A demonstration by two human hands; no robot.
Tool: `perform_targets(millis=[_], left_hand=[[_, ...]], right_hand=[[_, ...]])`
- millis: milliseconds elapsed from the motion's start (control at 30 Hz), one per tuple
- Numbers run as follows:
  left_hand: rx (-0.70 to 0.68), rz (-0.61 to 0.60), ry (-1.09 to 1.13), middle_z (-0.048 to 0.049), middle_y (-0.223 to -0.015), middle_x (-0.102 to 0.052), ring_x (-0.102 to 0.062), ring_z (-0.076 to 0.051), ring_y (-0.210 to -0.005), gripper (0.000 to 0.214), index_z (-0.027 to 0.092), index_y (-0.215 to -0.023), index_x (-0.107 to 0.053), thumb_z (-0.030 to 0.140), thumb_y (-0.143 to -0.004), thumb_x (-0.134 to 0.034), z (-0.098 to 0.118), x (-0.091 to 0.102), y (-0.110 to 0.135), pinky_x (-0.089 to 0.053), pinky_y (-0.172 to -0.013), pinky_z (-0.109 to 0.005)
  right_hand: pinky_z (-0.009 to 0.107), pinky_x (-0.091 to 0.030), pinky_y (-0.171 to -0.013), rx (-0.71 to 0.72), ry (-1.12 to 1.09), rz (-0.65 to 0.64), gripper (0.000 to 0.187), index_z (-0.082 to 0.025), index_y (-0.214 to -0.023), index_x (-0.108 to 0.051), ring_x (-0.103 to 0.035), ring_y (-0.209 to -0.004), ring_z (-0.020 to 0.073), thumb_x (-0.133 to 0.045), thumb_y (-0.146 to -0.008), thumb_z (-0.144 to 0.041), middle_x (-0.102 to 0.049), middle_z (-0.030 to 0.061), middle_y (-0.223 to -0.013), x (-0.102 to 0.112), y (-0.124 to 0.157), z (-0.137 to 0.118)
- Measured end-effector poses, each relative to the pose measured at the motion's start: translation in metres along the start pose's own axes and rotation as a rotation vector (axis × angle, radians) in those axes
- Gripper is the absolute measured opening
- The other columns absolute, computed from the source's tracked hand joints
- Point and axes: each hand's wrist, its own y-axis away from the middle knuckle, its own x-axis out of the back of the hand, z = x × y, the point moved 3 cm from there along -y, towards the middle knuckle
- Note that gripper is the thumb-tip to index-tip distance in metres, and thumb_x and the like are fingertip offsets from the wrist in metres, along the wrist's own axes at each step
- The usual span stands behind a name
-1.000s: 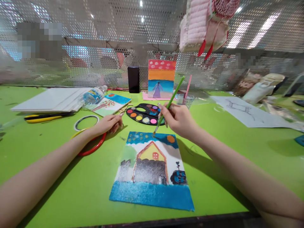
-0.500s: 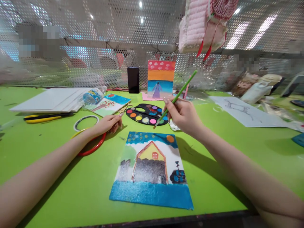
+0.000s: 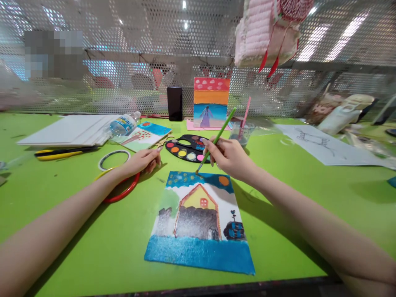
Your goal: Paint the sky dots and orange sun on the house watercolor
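Observation:
A painting of a yellow house (image 3: pixel 199 220) lies flat on the green table (image 3: pixel 293 194) in front of me. My right hand (image 3: pixel 230 159) pinches a green paintbrush (image 3: pixel 216 139), and its tip touches the blue sky strip at the painting's top edge. My left hand (image 3: pixel 142 161) rests palm down on the table, fingers curled loosely with nothing visibly in them, to the left of the painting. It lies beside red and yellow rings (image 3: pixel 122 190). A black paint palette (image 3: pixel 187 149) with coloured wells sits just behind the painting.
A finished painting (image 3: pixel 211 102) leans upright against the perforated metal screen, next to a black box (image 3: pixel 174 103). A water cup (image 3: pixel 241 132) holds a pink brush. White boards (image 3: pixel 68 130), a water bottle (image 3: pixel 123 123), a tape ring (image 3: pixel 113 159) and a yellow-black tool (image 3: pixel 58 152) lie left. Sketch paper (image 3: pixel 321 146) lies right.
My right hand lifted the brush back toward the palette half a second ago, then brought its tip down again onto the blue sky strip. My left hand stayed put.

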Motion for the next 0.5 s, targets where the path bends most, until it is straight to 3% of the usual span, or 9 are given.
perform_targets(millis=[367, 500], left_hand=[[0.005, 0.001, 0.024, 0.0001, -0.042, -0.052, -0.044, -0.009, -0.035, 0.049, 0.015, -0.067, -0.058, 0.055, -0.090, -0.039, 0.000, 0.000, 0.001, -0.035, -0.040, -0.019], [0.010, 0.001, 0.032, -0.0003, -0.041, -0.052, -0.044, -0.009, -0.035, 0.049, 0.016, -0.067, -0.058, 0.054, -0.090, -0.039, 0.000, -0.001, 0.000, -0.034, -0.039, -0.019]], right_hand=[[0.027, -0.038, -0.051, 0.014, 0.005, 0.002, 0.031, -0.017, -0.073, -0.055, -0.049, -0.051, 0.0110, -0.042, -0.095, -0.033, -0.055, 0.0022, -0.061, 0.000, 0.001, -0.002], [0.026, -0.037, -0.049, 0.031, -0.039, 0.133, 0.037, -0.017, -0.069, -0.055, -0.049, -0.052, 0.0100, -0.043, -0.097, -0.039, -0.055, 0.0019, -0.061, 0.017, -0.001, -0.007]])
